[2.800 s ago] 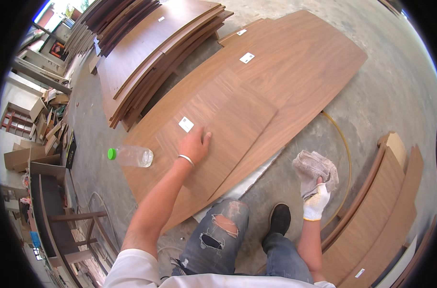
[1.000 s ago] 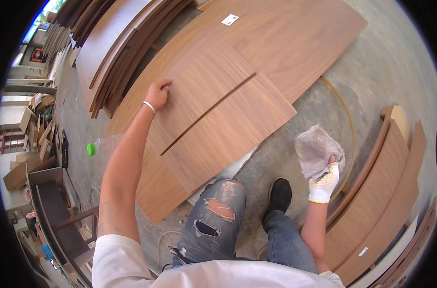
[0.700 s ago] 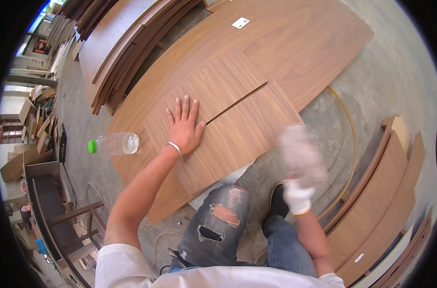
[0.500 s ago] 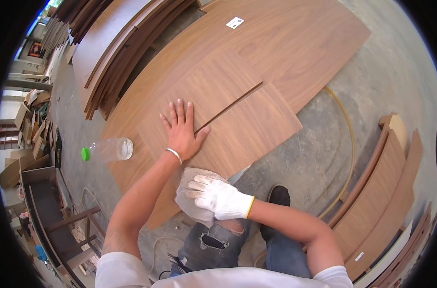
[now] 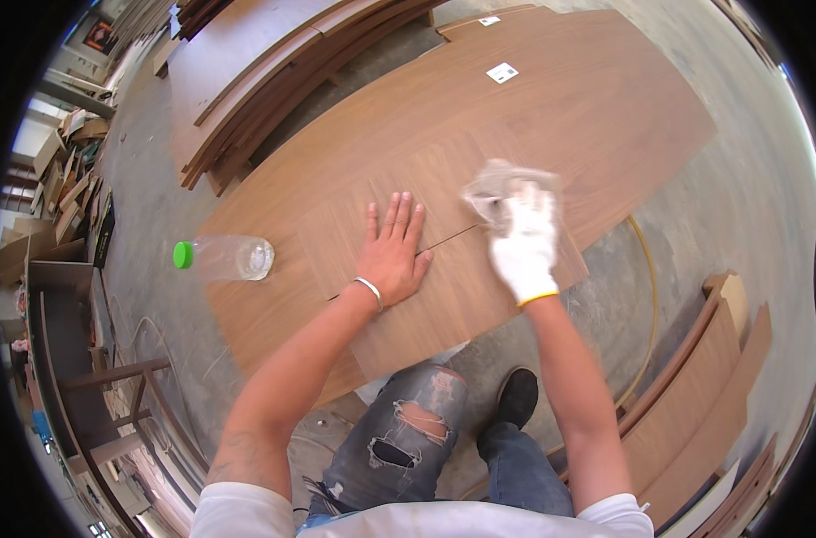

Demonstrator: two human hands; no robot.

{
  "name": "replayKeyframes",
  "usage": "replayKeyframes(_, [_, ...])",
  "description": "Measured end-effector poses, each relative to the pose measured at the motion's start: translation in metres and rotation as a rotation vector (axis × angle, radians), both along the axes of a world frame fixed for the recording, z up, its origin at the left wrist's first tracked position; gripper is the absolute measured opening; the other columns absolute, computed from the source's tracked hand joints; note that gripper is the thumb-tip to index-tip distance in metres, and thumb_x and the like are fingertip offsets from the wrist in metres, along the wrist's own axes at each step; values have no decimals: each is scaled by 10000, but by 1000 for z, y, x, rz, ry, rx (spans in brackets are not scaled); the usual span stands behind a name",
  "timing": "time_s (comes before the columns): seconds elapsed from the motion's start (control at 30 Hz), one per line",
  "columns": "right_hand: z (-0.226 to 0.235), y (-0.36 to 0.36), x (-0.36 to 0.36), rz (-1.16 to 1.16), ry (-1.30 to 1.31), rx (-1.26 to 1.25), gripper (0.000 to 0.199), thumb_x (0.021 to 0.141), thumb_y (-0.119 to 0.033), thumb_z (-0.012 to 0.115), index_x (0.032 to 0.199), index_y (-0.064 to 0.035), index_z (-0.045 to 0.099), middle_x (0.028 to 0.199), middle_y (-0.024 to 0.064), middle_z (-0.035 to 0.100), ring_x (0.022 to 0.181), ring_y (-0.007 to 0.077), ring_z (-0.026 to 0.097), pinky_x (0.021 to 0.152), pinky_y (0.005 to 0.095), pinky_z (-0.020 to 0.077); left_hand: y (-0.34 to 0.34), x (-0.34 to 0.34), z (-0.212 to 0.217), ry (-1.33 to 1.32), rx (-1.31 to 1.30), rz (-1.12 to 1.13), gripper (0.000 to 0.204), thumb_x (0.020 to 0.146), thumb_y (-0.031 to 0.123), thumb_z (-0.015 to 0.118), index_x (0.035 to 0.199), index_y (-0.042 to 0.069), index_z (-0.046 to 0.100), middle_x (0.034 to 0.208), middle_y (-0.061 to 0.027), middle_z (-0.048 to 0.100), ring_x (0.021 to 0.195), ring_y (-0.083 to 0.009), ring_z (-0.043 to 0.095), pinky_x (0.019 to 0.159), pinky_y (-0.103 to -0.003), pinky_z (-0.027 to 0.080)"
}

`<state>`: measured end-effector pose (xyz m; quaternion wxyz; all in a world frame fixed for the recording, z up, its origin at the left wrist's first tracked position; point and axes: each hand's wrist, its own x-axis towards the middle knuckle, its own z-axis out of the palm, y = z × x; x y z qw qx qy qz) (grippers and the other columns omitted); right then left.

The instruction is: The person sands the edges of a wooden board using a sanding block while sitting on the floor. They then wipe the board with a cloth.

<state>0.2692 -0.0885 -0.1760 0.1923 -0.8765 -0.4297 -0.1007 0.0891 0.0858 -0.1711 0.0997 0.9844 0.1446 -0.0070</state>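
My left hand [image 5: 395, 259] is bare, with a band on the wrist. It lies flat, fingers spread, across two smaller wood-grain panels [image 5: 426, 309] that sit on a larger brown panel [image 5: 605, 108]. A thin dark seam runs between the two small panels. My right hand [image 5: 526, 235] wears a white knitted glove with a yellow cuff edge. Under its fingers is a greyish rag [image 5: 497, 190], pressed onto the far right part of the small panels. Glove and rag are smeared by motion.
A clear bottle with a green cap [image 5: 224, 255] lies at the panel's left end. Stacked boards [image 5: 273, 81] stand at the far left, more boards [image 5: 668, 403] at the right. A yellow hose [image 5: 648, 269] crosses the concrete floor. Wood scraps [image 5: 72, 179] are piled at the left.
My right hand has swept the rag from the near edge to the far right of the small panels. The gap between those panels has narrowed to a thin seam. My left hand stays flat.
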Motion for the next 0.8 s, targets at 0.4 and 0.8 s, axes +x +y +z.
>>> replayKeyframes(0.4, [-1, 11, -96, 352, 40, 102, 590, 916, -164, 606, 1465, 45, 556, 1530, 273, 529, 1466, 435, 453, 1278, 506, 277, -33, -153, -26, -194, -126, 387, 946, 948, 312, 634, 1628, -123, 142, 1721, -336, 91, 1609, -490, 79, 1309, -576, 54])
replayKeyframes(0.8, [-2, 6, -83, 282, 72, 216, 495, 907, -154, 624, 1362, 42, 637, 1480, 278, 571, 1413, 446, 509, 1246, 549, 325, -35, -161, -24, -180, -127, 321, 871, 978, 290, 578, 1652, -70, 161, 1719, -320, 135, 1616, -473, 92, 1310, -560, 94])
